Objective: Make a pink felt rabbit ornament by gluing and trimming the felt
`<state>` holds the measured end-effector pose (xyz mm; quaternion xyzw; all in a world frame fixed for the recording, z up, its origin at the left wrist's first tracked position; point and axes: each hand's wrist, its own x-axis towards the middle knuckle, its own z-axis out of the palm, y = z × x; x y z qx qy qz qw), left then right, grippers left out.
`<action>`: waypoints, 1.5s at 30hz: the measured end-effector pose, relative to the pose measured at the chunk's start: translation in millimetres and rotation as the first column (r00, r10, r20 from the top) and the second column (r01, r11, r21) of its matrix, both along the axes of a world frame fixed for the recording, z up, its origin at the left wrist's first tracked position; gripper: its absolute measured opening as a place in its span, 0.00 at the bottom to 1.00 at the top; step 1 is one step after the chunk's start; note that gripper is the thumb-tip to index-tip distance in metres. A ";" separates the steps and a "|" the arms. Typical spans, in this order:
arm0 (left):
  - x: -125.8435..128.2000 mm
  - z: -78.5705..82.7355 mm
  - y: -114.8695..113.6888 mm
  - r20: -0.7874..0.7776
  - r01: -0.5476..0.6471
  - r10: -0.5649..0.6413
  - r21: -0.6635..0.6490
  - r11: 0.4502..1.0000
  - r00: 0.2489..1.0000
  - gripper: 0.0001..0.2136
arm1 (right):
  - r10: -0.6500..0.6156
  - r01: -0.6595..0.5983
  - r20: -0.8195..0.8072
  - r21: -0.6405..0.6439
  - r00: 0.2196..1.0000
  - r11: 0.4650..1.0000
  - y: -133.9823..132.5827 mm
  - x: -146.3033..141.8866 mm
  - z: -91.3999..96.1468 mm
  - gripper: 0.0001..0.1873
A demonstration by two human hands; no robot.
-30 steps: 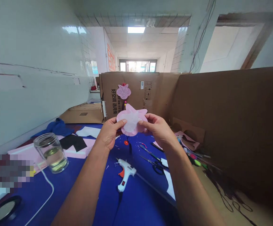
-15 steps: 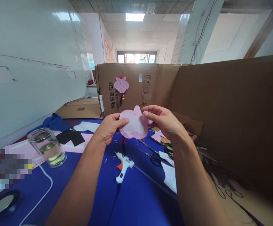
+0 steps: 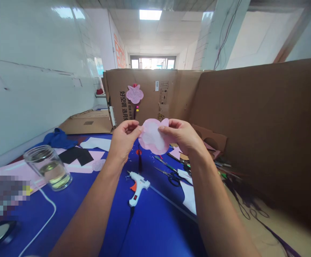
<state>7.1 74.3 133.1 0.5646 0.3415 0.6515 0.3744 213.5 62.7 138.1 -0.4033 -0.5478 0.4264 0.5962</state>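
I hold a pink felt cutout (image 3: 152,137) with a white patch on it up above the blue table. My left hand (image 3: 123,139) pinches its left edge, thumb on the front. On the other side, my right hand (image 3: 181,135) grips the right edge with thumb and fingers closed. A red bead and dark tassel (image 3: 138,157) hang below the cutout. A white hot-glue gun (image 3: 137,187) lies on the blue cloth (image 3: 155,228) just beneath my hands.
A glass jar (image 3: 49,167) with yellowish liquid stands at the left, by pink and black felt sheets (image 3: 77,157). Scissors (image 3: 171,176) and white scraps (image 3: 189,192) lie to the right. Cardboard walls (image 3: 265,121) enclose the back and right; a finished pink ornament (image 3: 134,94) hangs there.
The cutout has turned in my hands and its pointed tabs no longer show. My view has tilted, so the table and box sit a little further left.
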 end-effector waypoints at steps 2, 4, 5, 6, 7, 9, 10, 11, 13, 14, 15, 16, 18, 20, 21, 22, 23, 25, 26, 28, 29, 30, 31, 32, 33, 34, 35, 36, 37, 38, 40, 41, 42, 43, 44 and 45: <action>2.5 1.8 -2.5 0.003 -0.117 0.117 0.083 0.990 0.993 0.10 | -0.096 0.099 -0.067 0.055 0.993 0.994 8.0 1.9 -3.3 0.17; 4.7 2.7 -7.1 -0.081 -0.073 0.076 0.046 0.996 0.994 0.08 | -0.158 0.170 -0.123 0.094 0.980 0.981 15.4 3.6 -6.7 0.17; 6.0 2.3 -9.5 -0.142 -0.013 0.011 -0.013 1.000 0.990 0.09 | -0.186 0.203 -0.145 0.106 0.972 0.974 18.5 4.3 -8.2 0.18; 7.6 1.2 -11.6 -0.203 0.053 -0.070 -0.088 0.995 0.977 0.10 | -0.215 0.235 -0.163 0.114 0.963 0.965 21.0 4.6 -9.4 0.18; 9.5 -0.4 -13.3 -0.255 0.110 -0.151 -0.165 0.980 0.955 0.13 | -0.242 0.265 -0.179 0.118 0.954 0.957 22.9 4.7 -10.4 0.19; 14.1 -4.9 -14.7 -0.307 0.177 -0.268 -0.293 0.940 0.913 0.14 | -0.280 0.310 -0.214 0.120 0.936 0.943 25.1 3.9 -11.4 0.19; 16.6 -7.5 -14.4 -0.302 0.195 -0.301 -0.335 0.922 0.905 0.14 | -0.287 0.321 -0.237 0.118 0.928 0.940 25.5 3.1 -11.5 0.20; 19.2 -10.3 -13.4 -0.272 0.210 -0.320 -0.367 0.906 0.907 0.13 | -0.284 0.322 -0.262 0.116 0.922 0.939 25.4 2.0 -11.3 0.20; 24.2 -15.6 -10.4 -0.127 0.282 -0.361 -0.412 0.866 0.924 0.13 | -0.262 0.307 -0.299 0.113 0.918 0.945 24.7 -1.3 -10.9 0.21; 26.8 -18.0 -8.7 -0.018 0.349 -0.393 -0.423 0.836 0.920 0.13 | -0.248 0.293 -0.307 0.109 0.919 0.950 24.1 -3.6 -10.8 0.21; 29.3 -20.1 -7.0 0.108 0.426 -0.422 -0.421 0.801 0.900 0.13 | -0.234 0.276 -0.309 0.102 0.922 0.956 23.5 -6.5 -10.9 0.21; 31.7 -21.7 -5.6 0.237 0.495 -0.435 -0.402 0.770 0.869 0.13 | -0.219 0.259 -0.309 0.093 0.925 0.961 23.0 -10.2 -11.3 0.21; 36.3 -23.4 -3.3 0.444 0.570 -0.404 -0.348 0.745 0.799 0.12 | -0.193 0.228 -0.323 0.075 0.927 0.971 22.2 -19.2 -12.9 0.21; 39.8 -22.9 -1.5 0.567 0.568 -0.332 -0.308 0.763 0.754 0.12 | -0.167 0.204 -0.353 0.069 0.921 0.977 21.6 -29.2 -15.3 0.22; 40.9 -22.2 -0.4 0.605 0.553 -0.293 -0.300 0.778 0.741 0.13 | -0.150 0.185 -0.359 0.065 0.921 0.981 21.3 -33.6 -16.4 0.22; 41.5 -21.3 0.8 0.631 0.535 -0.259 -0.296 0.792 0.732 0.14 | -0.134 0.165 -0.353 0.059 0.926 0.985 20.8 -37.2 -17.3 0.22; 41.5 -20.5 2.3 0.647 0.515 -0.227 -0.296 0.805 0.728 0.15 | -0.116 0.141 -0.337 0.053 0.934 0.989 20.2 -39.7 -17.9 0.22; 40.3 -19.4 5.9 0.657 0.472 -0.178 -0.303 0.828 0.733 0.17 | -0.086 0.105 -0.284 0.052 0.955 0.993 18.4 -40.7 -17.5 0.23; 39.0 -19.2 8.0 0.653 0.455 -0.165 -0.305 0.837 0.739 0.18 | -0.079 0.097 -0.254 0.058 0.964 0.994 17.2 -39.3 -16.4 0.23; 35.6 -19.0 12.2 0.641 0.430 -0.148 -0.308 0.849 0.753 0.18 | -0.093 0.110 -0.204 0.072 0.974 0.991 14.9 -33.7 -13.0 0.24; 33.5 -18.8 14.1 0.640 0.420 -0.138 -0.312 0.852 0.756 0.18 | -0.116 0.131 -0.186 0.075 0.976 0.989 13.7 -29.8 -11.2 0.24; 31.3 -18.2 15.7 0.643 0.413 -0.127 -0.316 0.854 0.755 0.17 | -0.138 0.152 -0.170 0.074 0.976 0.986 12.6 -25.6 -9.7 0.24; 28.9 -17.4 16.8 0.650 0.407 -0.115 -0.319 0.856 0.752 0.15 | -0.153 0.164 -0.136 0.072 0.979 0.984 11.1 -21.1 -9.0 0.22; 26.4 -16.1 17.5 0.657 0.401 -0.103 -0.320 0.859 0.747 0.14 | -0.175 0.180 -0.075 0.076 0.982 0.981 9.1 -16.3 -9.6 0.21; 23.7 -14.4 17.7 0.663 0.396 -0.095 -0.321 0.860 0.743 0.13 | -0.198 0.196 0.020 0.089 0.980 0.977 6.0 -11.3 -11.9 0.19; 21.0 -12.4 17.5 0.666 0.391 -0.088 -0.321 0.863 0.741 0.12 | -0.230 0.215 0.144 0.112 0.962 0.970 1.7 -6.0 -16.2 0.18; 18.2 -10.2 17.0 0.666 0.388 -0.085 -0.321 0.864 0.741 0.11 | -0.266 0.227 0.303 0.157 0.915 0.961 -4.0 -0.5 -22.5 0.16; 15.5 -8.0 16.4 0.665 0.387 -0.082 -0.326 0.862 0.743 0.10 | -0.275 0.206 0.500 0.189 0.822 0.960 -11.2 5.3 -30.7 0.15; 12.9 -5.9 15.8 0.664 0.387 -0.080 -0.330 0.861 0.744 0.09 | -0.262 0.183 0.690 0.187 0.674 0.965 -19.5 11.1 -40.2 0.14; 10.4 -3.9 15.3 0.663 0.388 -0.079 -0.332 0.860 0.744 0.08 | -0.194 0.148 0.837 0.136 0.511 0.980 -28.5 16.7 -50.7 0.12; 6.1 -0.8 15.3 0.664 0.391 -0.082 -0.331 0.859 0.744 0.07 | -0.051 0.137 0.967 0.017 0.250 0.990 -46.1 26.3 -71.7 0.15; 4.4 0.3 15.7 0.663 0.392 -0.085 -0.330 0.859 0.744 0.08 | -0.019 0.164 0.989 -0.005 0.146 0.986 -53.6 29.6 -81.2 0.15; 2.9 1.0 16.3 0.662 0.393 -0.088 -0.328 0.859 0.744 0.07 | 0.007 0.169 0.999 -0.014 0.045 0.986 -59.7 31.5 -89.4 0.15; 1.5 1.4 17.1 0.661 0.393 -0.089 -0.327 0.859 0.745 0.07 | 0.036 0.166 0.998 -0.028 -0.046 0.986 -64.1 32.0 -96.1 0.16; 0.4 1.5 18.0 0.661 0.392 -0.087 -0.329 0.859 0.745 0.06 | 0.081 0.164 0.989 -0.061 -0.120 0.985 -66.8 31.1 -101.5 0.16; -0.7 1.5 18.8 0.662 0.391 -0.083 -0.332 0.859 0.745 0.06 | 0.097 0.172 0.984 -0.072 -0.147 0.983 -67.7 29.1 -105.4 0.16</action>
